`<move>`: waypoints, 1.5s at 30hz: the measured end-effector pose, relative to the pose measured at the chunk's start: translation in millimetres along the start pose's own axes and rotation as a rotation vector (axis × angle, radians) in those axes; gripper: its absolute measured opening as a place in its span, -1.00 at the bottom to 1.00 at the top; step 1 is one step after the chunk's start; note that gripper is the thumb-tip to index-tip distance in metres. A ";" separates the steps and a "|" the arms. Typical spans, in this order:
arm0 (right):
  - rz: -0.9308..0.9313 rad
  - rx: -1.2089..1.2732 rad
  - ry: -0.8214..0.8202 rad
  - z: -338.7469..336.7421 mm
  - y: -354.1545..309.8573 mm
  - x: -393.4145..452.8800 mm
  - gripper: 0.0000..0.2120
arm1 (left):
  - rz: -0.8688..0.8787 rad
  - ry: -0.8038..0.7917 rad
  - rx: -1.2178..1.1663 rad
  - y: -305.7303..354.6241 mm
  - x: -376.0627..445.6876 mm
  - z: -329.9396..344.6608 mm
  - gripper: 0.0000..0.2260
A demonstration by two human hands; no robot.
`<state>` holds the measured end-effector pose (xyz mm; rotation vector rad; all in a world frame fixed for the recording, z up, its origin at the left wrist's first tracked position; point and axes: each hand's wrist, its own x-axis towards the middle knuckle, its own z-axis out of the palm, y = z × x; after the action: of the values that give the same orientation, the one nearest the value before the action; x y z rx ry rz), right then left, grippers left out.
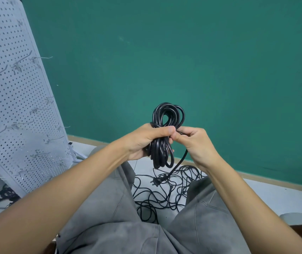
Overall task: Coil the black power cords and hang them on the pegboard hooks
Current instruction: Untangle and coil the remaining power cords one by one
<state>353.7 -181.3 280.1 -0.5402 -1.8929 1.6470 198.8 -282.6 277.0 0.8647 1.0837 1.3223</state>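
A: Start nearest. What's low in the frame?

B: Grey trousers point(113, 217), knees apart. Between them, at lower centre, a loose tangle of black cords point(166, 191) lies on the pale floor point(267, 193), not yet coiled.

A: And the plug?

B: A plug point(156, 182) dangles on a free tail just above that tangle. The tail rises to the right hand point(196, 143), at centre frame.

A: So the hands?

B: The left hand point(144, 142) is wrapped round the waist of a coiled cord point(165, 134), thumb laid across the strands. Loops stick out above and below the fist. The right hand pinches the tail right beside the bundle, touching the left thumb.

A: How far along, would you say?

B: One cord looks nearly coiled, and I'd judge the tail is being wound round it to bind it. Hanging hasn't happened.

A: Where would it go?

B: The pegboard point(14, 107) leans along the left side. Its hooks point(42, 57) look bare. Behind everything, a green wall point(201, 61). Most of the job remains.
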 end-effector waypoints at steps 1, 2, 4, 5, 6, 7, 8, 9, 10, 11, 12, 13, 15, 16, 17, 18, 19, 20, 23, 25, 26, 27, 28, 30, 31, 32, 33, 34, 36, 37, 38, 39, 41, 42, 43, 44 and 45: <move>-0.004 -0.016 0.025 -0.5 -0.7 -0.3 -0.92 | -0.002 0.027 0.017 -0.2 0.8 0.3 -0.68; -0.004 -0.027 0.049 -0.3 -1.8 -0.9 -0.91 | -0.002 0.047 0.025 -0.9 1.3 0.4 -0.65; -0.006 -0.056 0.117 2.4 -3.2 -2.3 -0.84 | 0.018 0.069 0.020 -2.5 1.4 0.2 -0.66; -0.006 -0.070 0.160 3.9 -2.7 -2.5 -0.80 | 0.036 0.072 -0.002 -3.1 1.1 1.5 -0.71; -0.003 -0.083 0.202 5.6 -3.0 -2.6 -0.77 | 0.058 0.074 -0.034 -4.1 0.7 2.8 -0.75; 0.000 -0.089 0.236 7.7 -4.4 -2.5 -0.76 | 0.083 0.074 -0.063 -5.4 0.4 3.9 -0.76; 0.002 -0.094 0.268 9.6 -6.6 -2.5 -0.75 | 0.106 0.074 -0.085 -6.3 0.2 4.9 -0.73; 0.005 -0.105 0.297 10.7 -8.7 -2.2 -0.75 | 0.122 0.075 -0.099 -7.2 0.5 5.1 -0.66; 0.011 -0.120 0.323 11.5 -10.6 -2.1 -0.74 | 0.130 0.071 -0.105 -8.2 0.3 5.0 -0.61; 0.016 -0.135 0.346 12.0 -13.0 -2.2 -0.73 | 0.137 0.060 -0.109 -8.9 0.0 4.4 -0.59; 0.024 -0.147 0.361 12.3 -14.3 -2.1 -0.70 | 0.142 0.041 -0.120 -10.0 -0.9 3.1 -0.57; 0.034 -0.155 0.368 13.0 -15.8 -2.3 -0.67 | 0.147 0.015 -0.140 -10.9 -2.0 1.6 -0.55; 0.058 -0.177 0.365 13.6 -18.9 -2.2 -0.61 | 0.160 -0.030 -0.189 -13.6 -4.4 -0.5 -0.44; 0.068 -0.192 0.359 13.5 -20.7 -2.6 -0.58 | 0.164 -0.048 -0.210 -15.4 -5.0 -1.7 -0.34; 0.076 -0.210 0.350 12.7 -22.3 -3.3 -0.57 | 0.168 -0.064 -0.223 -17.2 -5.8 -2.9 -0.26; 0.082 -0.231 0.342 11.0 -23.5 -4.4 -0.56 | 0.171 -0.082 -0.230 -17.8 -7.1 -3.1 -0.21; 0.091 -0.256 0.333 9.5 -25.3 -5.7 -0.56 | 0.171 -0.097 -0.234 -18.2 -8.5 -3.2 -0.19; 0.099 -0.283 0.323 7.3 -26.0 -6.3 -0.56 | 0.166 -0.105 -0.235 -18.8 -9.8 -2.6 -0.21; 0.116 -0.374 0.301 2.1 -24.7 -6.1 -0.52 | 0.152 -0.052 -0.223 -21.4 -13.0 3.8 -0.49; 0.125 -0.435 0.304 0.2 -21.8 -5.2 -0.49 | 0.158 0.030 -0.202 -26.8 -11.6 7.7 -0.71; 0.131 -0.456 0.304 -0.7 -20.0 -4.3 -0.49 | 0.157 0.067 -0.187 -29.9 -9.6 8.2 -0.73; 0.138 -0.471 0.303 -1.6 -18.0 -4.0 -0.50 | 0.154 0.094 -0.174 -32.6 -7.9 8.1 -0.72; 0.143 -0.479 0.296 -3.0 -15.9 -4.0 -0.51 | 0.151 0.111 -0.168 -35.2 -6.2 7.7 -0.68; 0.133 -0.463 0.252 -7.0 -11.9 -4.5 -0.53 | 0.150 0.139 -0.170 -39.2 -5.1 5.9 -0.64; 0.134 -0.452 0.236 -8.9 -10.6 -6.5 -0.55 | 0.152 0.157 -0.180 -39.5 -5.8 4.7 -0.65; 0.135 -0.450 0.234 -11.4 -9.0 -8.5 -0.59 | 0.157 0.175 -0.199 -39.3 -6.3 2.7 -0.67; 0.136 -0.451 0.232 -13.8 -9.2 -12.2 -0.62 | 0.160 0.193 -0.216 -39.3 -6.2 0.5 -0.70; 0.138 -0.461 0.226 -15.7 -9.0 -15.3 -0.65 | 0.163 0.210 -0.224 -40.2 -5.6 -2.4 -0.71; 0.119 -0.518 0.191 -17.4 -8.3 -20.6 -0.68 | 0.156 0.243 -0.209 -43.7 -4.8 -7.2 -0.72; 0.104 -0.558 0.171 -17.7 -8.5 -22.5 -0.69 | 0.151 0.256 -0.192 -46.1 -3.6 -8.7 -0.73; 0.100 -0.588 0.157 -17.4 -9.8 -24.2 -0.69 | 0.143 0.270 -0.166 -48.9 -2.0 -9.0 -0.75; 0.101 -0.613 0.148 -17.8 -11.3 -25.2 -0.70 | 0.136 0.293 -0.129 -50.1 -1.0 -8.1 -0.76; 0.089 -0.660 0.140 -20.6 -15.4 -26.1 -0.70 | 0.142 0.363 -0.050 -49.4 2.2 -7.4 -0.81; 0.069 -0.689 0.136 -22.5 -17.5 -26.5 -0.70 | 0.151 0.409 -0.014 -49.0 4.8 -9.1 -0.83; 0.044 -0.721 0.129 -24.1 -19.7 -27.6 -0.70 | 0.155 0.449 0.026 -48.2 7.3 -11.8 -0.84; 0.022 -0.758 0.119 -25.0 -22.0 -28.5 -0.71 | 0.159 0.475 0.075 -49.4 10.7 -17.0 -0.84; 0.001 -0.798 0.097 -25.5 -24.1 -28.9 -0.73 | 0.161 0.486 0.133 -50.8 13.7 -22.4 -0.83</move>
<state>393.6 -184.2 301.6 -0.9022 -2.4290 0.7827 192.4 -275.8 220.6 0.7565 1.5167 1.6604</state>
